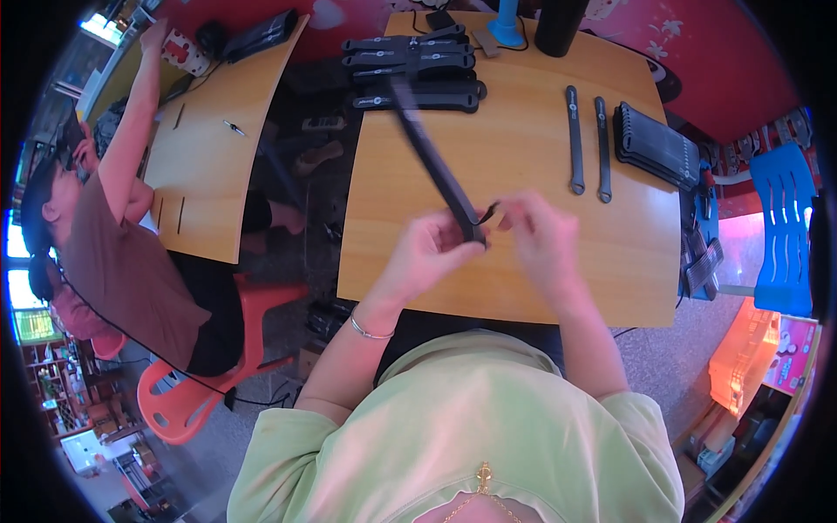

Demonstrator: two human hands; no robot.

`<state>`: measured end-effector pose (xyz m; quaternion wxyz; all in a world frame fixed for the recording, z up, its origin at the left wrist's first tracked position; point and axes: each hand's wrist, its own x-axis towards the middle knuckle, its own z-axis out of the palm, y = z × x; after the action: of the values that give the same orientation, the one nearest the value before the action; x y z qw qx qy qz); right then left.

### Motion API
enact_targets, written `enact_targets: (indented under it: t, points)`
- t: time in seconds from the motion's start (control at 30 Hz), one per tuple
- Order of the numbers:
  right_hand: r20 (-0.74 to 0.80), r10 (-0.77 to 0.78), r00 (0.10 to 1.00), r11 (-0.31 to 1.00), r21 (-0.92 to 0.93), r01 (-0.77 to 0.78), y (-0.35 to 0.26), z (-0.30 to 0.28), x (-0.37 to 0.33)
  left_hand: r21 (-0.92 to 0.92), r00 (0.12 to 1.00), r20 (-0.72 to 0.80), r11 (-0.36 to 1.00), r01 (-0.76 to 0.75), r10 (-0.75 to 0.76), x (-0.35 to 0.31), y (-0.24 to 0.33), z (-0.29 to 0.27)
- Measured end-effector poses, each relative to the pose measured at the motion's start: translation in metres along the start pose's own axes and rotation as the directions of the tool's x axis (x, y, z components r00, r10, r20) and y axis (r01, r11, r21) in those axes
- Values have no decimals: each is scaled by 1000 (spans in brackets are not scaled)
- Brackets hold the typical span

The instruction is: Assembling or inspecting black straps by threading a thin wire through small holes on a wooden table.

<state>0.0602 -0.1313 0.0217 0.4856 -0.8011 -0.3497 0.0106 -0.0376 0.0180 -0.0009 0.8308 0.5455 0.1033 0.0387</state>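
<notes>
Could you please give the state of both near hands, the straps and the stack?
Long flat black strap: held slantwise, blurred
Left hand: closed on that strap's near end
Right hand: beside that end, grip unclear
Two narrow black straps: lying flat, apart
Far-left black straps: lying grouped together
Black rectangular stack: lying piled up

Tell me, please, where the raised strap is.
In the head view, the black strap is over the left half of the table, near end in the left hand, far end toward the strap pile.
</notes>
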Motion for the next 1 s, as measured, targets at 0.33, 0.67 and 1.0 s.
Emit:
enact_targets:
  t: [0.33, 0.67, 1.0]
  points:
    - [296, 120, 948, 990, 29, -135, 5, -46, 9, -220, 962, 171, 943, 248, -213, -20, -5, -12]
    - [110, -167, 980, 981, 116, 154, -5, -9, -6, -62, 971, 29, 969, 239, -238, -7, 9, 16]
    - [70, 478, 876, 659, 631, -410, 45, -29, 27, 77, 918, 277, 959, 272, -283, -27, 11, -12]
